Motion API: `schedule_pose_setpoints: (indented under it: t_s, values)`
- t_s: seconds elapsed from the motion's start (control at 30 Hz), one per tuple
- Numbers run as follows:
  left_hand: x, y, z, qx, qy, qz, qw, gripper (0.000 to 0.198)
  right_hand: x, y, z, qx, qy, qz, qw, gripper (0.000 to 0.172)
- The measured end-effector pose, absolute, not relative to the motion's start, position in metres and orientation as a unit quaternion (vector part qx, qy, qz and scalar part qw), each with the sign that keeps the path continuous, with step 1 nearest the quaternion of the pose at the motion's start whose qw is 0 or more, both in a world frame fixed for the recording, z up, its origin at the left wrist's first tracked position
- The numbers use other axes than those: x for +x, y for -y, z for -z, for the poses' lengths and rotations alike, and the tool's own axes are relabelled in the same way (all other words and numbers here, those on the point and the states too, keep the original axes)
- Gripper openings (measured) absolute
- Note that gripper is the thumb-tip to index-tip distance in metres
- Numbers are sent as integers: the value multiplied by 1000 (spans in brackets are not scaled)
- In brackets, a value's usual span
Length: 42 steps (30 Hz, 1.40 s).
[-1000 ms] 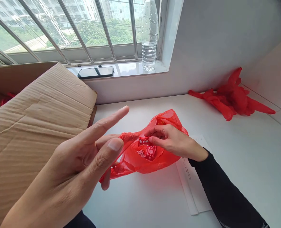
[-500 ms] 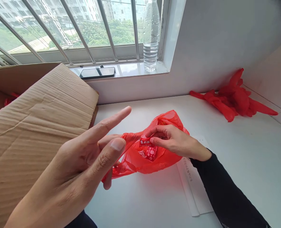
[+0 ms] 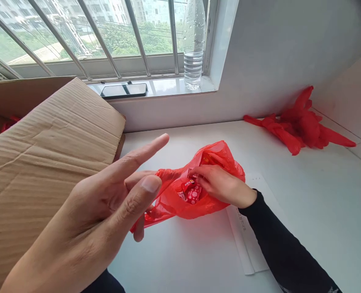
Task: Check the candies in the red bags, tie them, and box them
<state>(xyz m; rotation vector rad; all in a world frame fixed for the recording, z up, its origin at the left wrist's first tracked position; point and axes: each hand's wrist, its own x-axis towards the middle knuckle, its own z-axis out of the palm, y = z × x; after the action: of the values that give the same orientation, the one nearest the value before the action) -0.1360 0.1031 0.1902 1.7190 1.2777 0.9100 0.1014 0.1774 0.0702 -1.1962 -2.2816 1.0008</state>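
A thin red plastic bag (image 3: pixel 180 209) is held with its mouth spread. My left hand (image 3: pixel 107 203), large in the foreground, grips the bag's left edge with its lower fingers, while its index finger and thumb stick out. Several small red-wrapped candies (image 3: pixel 193 194) lie inside the bag. Over at the bag's right side, my right hand (image 3: pixel 223 183) reaches into the mouth, fingertips closed around a red-wrapped candy (image 3: pixel 192 174). Part of that candy is hidden by the fingers.
An open cardboard box (image 3: pixel 52 138) with red items inside stands at left. A crumpled red bag (image 3: pixel 305 128) lies at the back right. White paper (image 3: pixel 250 244) lies under my right forearm. On the windowsill are a phone (image 3: pixel 124 90) and a water bottle (image 3: pixel 194 53).
My right hand has moved slightly deeper into the bag and turned palm-down. The candy that was at its fingertips appears to lie among the others. My left hand has barely moved.
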Motion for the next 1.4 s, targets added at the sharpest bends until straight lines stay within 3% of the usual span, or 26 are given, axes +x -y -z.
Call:
schedule_pose_setpoints:
  t_s: [0.13, 0.37, 0.8, 1.1, 1.4]
  values:
    - [-135, -102, -190, 721, -511, -323, 340, 51, 101, -179, -54, -420, 823, -337, 183, 24]
    - [-134, -104, -190, 728, -506, -323, 331, 50, 96, -178, -50, -428, 816, -343, 182, 14]
    - [-142, -99, -180, 705, -516, -331, 357, 53, 100, -178, -73, -424, 765, -428, 225, 26]
    - [-135, -101, -188, 711, -513, -324, 355, 48, 100, -180, -79, -376, 658, -614, 221, 22]
    - [-138, -99, -184, 704, -530, -326, 342, 53, 99, -181, -78, -380, 569, -690, 237, 18]
